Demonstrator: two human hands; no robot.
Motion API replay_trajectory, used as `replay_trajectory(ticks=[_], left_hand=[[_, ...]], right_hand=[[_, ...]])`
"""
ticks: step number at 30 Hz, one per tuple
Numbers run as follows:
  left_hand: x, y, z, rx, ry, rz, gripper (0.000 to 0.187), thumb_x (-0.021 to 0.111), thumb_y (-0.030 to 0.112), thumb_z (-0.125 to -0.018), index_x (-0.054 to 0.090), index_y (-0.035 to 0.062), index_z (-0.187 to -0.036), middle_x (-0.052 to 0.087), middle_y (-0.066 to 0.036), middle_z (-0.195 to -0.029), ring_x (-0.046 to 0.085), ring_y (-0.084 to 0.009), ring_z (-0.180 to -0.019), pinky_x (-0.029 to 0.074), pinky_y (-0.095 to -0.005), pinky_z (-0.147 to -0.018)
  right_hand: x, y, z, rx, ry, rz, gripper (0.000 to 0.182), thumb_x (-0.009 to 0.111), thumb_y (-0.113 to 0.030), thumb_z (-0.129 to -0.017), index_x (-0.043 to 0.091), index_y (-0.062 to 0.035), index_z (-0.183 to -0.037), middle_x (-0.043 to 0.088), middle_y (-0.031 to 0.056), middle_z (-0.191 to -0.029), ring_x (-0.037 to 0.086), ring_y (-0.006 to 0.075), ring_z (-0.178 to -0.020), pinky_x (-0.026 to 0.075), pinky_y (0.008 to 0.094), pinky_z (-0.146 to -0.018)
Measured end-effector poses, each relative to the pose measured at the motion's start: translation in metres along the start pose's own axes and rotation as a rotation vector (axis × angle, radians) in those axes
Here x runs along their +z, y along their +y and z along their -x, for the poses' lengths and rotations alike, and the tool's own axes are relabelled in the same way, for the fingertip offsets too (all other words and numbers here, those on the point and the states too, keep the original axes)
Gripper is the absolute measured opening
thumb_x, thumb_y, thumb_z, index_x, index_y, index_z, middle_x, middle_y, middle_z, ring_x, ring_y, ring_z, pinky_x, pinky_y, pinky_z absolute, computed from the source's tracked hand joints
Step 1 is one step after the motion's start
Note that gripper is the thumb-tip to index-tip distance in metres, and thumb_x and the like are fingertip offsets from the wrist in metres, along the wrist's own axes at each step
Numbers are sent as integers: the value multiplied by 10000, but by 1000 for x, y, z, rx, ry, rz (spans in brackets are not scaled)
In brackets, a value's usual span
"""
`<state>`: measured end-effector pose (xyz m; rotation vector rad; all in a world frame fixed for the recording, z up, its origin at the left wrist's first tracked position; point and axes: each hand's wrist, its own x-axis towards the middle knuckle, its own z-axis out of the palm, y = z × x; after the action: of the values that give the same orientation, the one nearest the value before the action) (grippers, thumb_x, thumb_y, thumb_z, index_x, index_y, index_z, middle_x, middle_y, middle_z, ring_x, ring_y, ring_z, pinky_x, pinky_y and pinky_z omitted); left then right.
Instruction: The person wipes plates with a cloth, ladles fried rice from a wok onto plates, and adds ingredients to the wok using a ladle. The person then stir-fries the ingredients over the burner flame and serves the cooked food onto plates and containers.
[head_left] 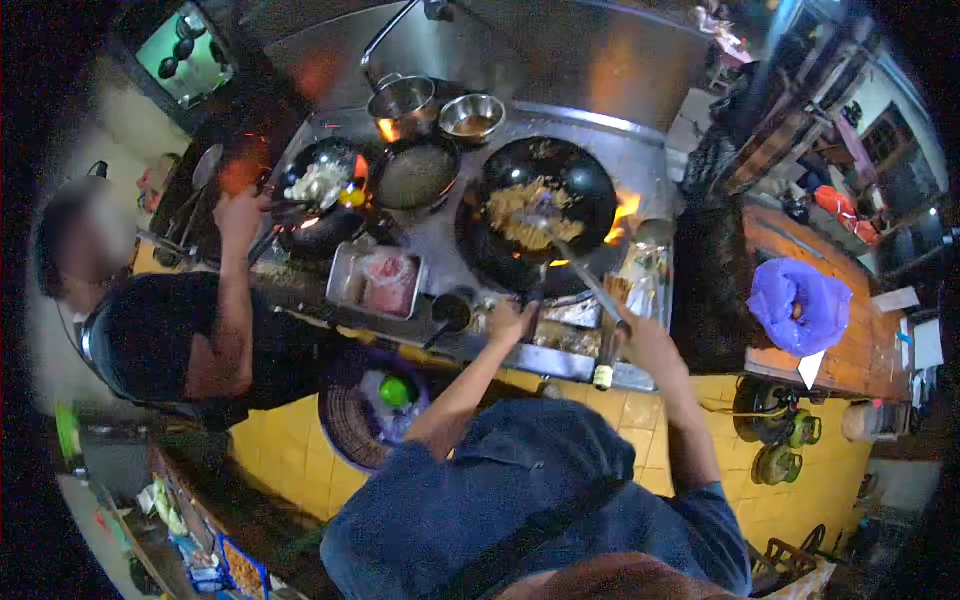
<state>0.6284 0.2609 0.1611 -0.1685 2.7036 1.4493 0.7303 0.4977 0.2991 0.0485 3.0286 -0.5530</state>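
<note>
Ahead of me on the stove sits a large black wok (590, 170) with brown fried food (520, 213) in it, which looks like noodles or rice. My left hand (508, 322) is closed around the wok's handle at the near rim. In my right hand (643, 343) is the handle of a long metal wok spatula (597, 287). Its far end is down in the food, where the head is partly hidden and blurred. Orange flames (624, 215) show at the wok's right side.
Left of me a co-worker's hand (240, 215) holds a smaller wok (325, 160) by flames. Between us are a black pan (417, 175), a metal tray (341, 290) of pinkish food, a pot (402, 98) and a steel bowl (472, 119). A purple bag (775, 300) lies on the right-hand table.
</note>
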Motion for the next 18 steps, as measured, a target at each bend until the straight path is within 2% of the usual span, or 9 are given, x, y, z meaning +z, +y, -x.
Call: replay_trajectory(ticks=[1, 3, 4, 5, 7, 8, 10, 11, 18], left_hand=[[-17, 16, -12, 106, -18, 20, 499, 733, 338, -721, 507, -6, -1003, 584, -92, -831, 572, -180, -755, 474, -315, -696], [-87, 129, 2, 399, -77, 765, 222, 630, 105, -819, 501, 32, -986, 525, -23, -860, 516, -104, -784, 447, -239, -704], [-162, 227, 44, 476, -29, 490, 209, 610, 61, -821, 503, 25, -998, 531, -25, -879, 511, -97, -801, 432, -217, -721], [-197, 260, 58, 707, 108, 485, 241, 617, 22, -800, 507, 26, -1014, 540, -31, -898, 514, -106, -810, 435, -228, -726], [-261, 299, 83, 1220, 305, 568, 450, 736, 118, -683, 508, 8, -1055, 556, -83, -922, 541, -185, -832, 448, -313, -775], [-327, 311, 104, 1404, 404, -211, 508, 742, 221, -650, 518, -22, -1035, 558, -100, -924, 544, -212, -841, 441, -337, -796], [-362, 331, 114, 1808, 390, 84, 494, 731, 216, -660, 519, -19, -1039, 559, -98, -929, 545, -212, -838, 443, -337, -788], [-368, 337, 116, 1903, 354, 95, 487, 725, 213, -665, 520, -17, -1041, 560, -97, -931, 546, -211, -837, 444, -336, -784], [-370, 347, 119, 2016, 230, -22, 438, 685, 196, -699, 523, -6, -1053, 565, -91, -949, 550, -209, -827, 450, -333, -756]], right_hand=[[7, 0, -3, 110, -65, 109, 404, 514, -154, -836, 466, -41, -1221, 611, 231, -784, 595, 398, -723, 486, 465, -628], [25, -13, -15, 230, -189, -47, 451, 526, -155, -813, 441, -59, -1245, 604, 246, -829, 589, 408, -773, 481, 491, -655], [83, 13, -22, 127, -50, -83, 530, 491, -180, -823, 331, -69, -1315, 608, 250, -835, 602, 412, -763, 497, 491, -664], [133, 38, -25, 19, 81, -114, 614, 455, -205, -833, 220, -79, -1386, 611, 254, -840, 615, 416, -753, 513, 492, -673], [116, 19, -13, -74, 74, 27, 677, 481, -194, -808, 167, -155, -1407, 610, 245, -834, 624, 390, -753, 508, 499, -660], [110, 10, -10, 9, 97, -66, 697, 511, -171, -775, 205, -212, -1400, 605, 243, -796, 623, 378, -743, 503, 496, -657], [92, 9, -6, 53, 63, -113, 616, 531, -123, -767, 316, -149, -1344, 594, 263, -776, 600, 415, -723, 489, 488, -662], [88, 9, -4, 89, 18, -166, 542, 551, -76, -760, 426, -86, -1287, 582, 284, -755, 578, 452, -702, 475, 479, -667], [79, 30, 19, 124, 17, -309, 533, 597, -180, -769, 441, -94, -1271, 592, 249, -831, 596, 395, -763, 485, 432, -664]])
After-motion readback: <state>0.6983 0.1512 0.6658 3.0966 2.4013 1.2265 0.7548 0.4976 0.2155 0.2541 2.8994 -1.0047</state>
